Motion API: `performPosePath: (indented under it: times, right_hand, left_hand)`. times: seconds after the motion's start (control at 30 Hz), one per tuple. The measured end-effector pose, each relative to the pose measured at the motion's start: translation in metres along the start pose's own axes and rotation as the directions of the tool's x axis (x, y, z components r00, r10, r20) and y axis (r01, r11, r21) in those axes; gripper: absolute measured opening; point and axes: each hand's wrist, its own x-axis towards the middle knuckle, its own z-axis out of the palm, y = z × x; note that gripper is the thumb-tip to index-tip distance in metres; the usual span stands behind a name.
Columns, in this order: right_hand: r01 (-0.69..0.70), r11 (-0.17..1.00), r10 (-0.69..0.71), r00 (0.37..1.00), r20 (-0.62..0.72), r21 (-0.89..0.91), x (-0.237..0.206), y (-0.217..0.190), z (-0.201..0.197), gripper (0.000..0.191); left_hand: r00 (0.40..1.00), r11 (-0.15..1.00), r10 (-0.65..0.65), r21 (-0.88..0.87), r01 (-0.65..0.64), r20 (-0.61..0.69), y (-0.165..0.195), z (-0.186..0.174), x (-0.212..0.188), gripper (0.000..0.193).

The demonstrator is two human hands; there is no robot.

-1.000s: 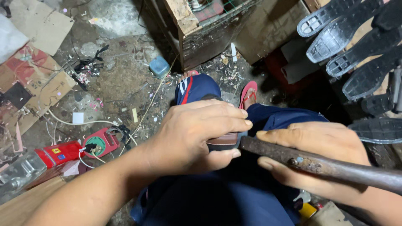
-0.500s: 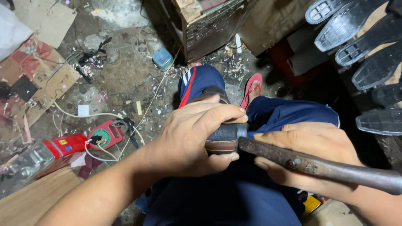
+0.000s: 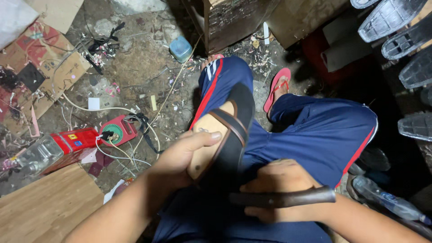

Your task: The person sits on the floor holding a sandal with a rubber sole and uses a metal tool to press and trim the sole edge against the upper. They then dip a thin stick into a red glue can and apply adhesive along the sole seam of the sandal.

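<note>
Head view, looking down onto a lap in navy track trousers (image 3: 310, 135) with red and white side stripes. Left hand (image 3: 182, 155) wrapped around a shoe sole (image 3: 222, 139) with tan insole, brown strap and black edging, thumb laid flat across the insole, fingers closed on it from beneath; sole tilted up over the left thigh, toe end pointing away toward the knee. Right hand (image 3: 281, 189) just beside the sole's near end, fingers curled shut around a dark, worn tool handle (image 3: 285, 198) lying roughly level and pointing right, its working end hidden behind the sole. On the dirt floor (image 3: 135, 58) to the left: a red power strip (image 3: 74, 141) joined to a red round-faced plug block (image 3: 116, 131) with white and black cords trailing off, a clear glass bottle (image 3: 31, 157) lying near the strip, torn cardboard (image 3: 42, 67) at upper left, a wooden board (image 3: 45, 207) at lower left. Farther off, a small pale blue container (image 3: 181, 48) beside a rough wooden crate (image 3: 234, 20). A foot in a red flip-flop (image 3: 276, 87) planted between the knees. At right, a row of black shoe soles (image 3: 405, 40) stacked on edge, and a clear plastic bottle (image 3: 389, 202) lying near the right forearm.
</note>
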Motion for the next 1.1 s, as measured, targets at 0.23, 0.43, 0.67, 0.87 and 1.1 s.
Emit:
performPosePath:
  times: [0.23,0.43,0.67,0.87,1.1]
  right_hand:
    - [-0.486,0.874,0.451,0.813,-0.368,-0.001,0.002,-0.003,-0.022,0.017]
    - [-0.484,0.867,0.483,0.762,-0.432,0.116,0.002,0.011,-0.005,0.018]
    - [-0.467,0.884,0.428,0.794,-0.432,0.019,0.006,0.023,0.006,0.020]
    - [-0.414,0.908,0.350,0.828,-0.438,-0.059,0.020,0.033,0.013,0.018]
    - [-0.416,0.860,0.213,0.819,-0.533,-0.296,0.040,0.058,0.025,0.023]
  left_hand:
    - [0.875,0.877,0.455,-0.257,-0.406,0.168,0.021,-0.002,0.053,0.055]
    - [0.834,0.827,0.536,-0.284,-0.486,0.131,0.010,-0.008,0.082,0.052]
    - [0.839,0.834,0.526,-0.277,-0.477,0.140,0.008,-0.020,0.087,0.051]
    - [0.873,0.850,0.481,-0.287,-0.442,0.079,0.001,-0.031,0.093,0.048]
    - [0.854,0.839,0.520,-0.202,-0.505,0.022,-0.001,-0.034,0.099,0.042]
